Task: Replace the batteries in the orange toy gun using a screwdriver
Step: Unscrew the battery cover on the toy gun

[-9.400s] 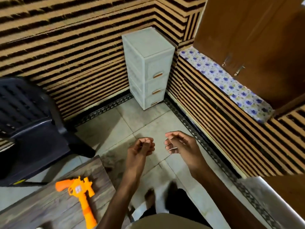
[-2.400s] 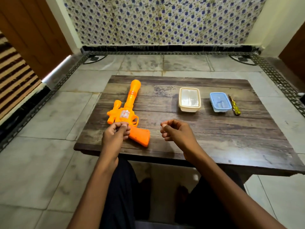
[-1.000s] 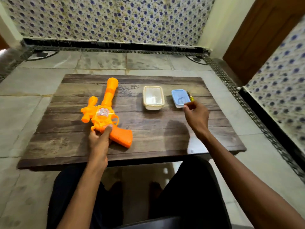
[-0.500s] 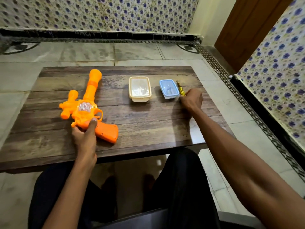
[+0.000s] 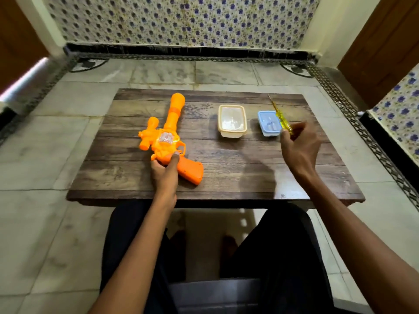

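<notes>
Orange toy gun (image 5: 172, 141); yellow screwdriver (image 5: 281, 118); blue box (image 5: 268, 123).

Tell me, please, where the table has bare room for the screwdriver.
The widest bare wood on the table lies in front of the cream box and blue box, between the toy gun and the right hand. Around both boxes it is crowded.

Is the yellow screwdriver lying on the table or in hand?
In hand: the right hand pinches the yellow clear-handled screwdriver by its handle, shaft raised off the dark wooden table.
</notes>
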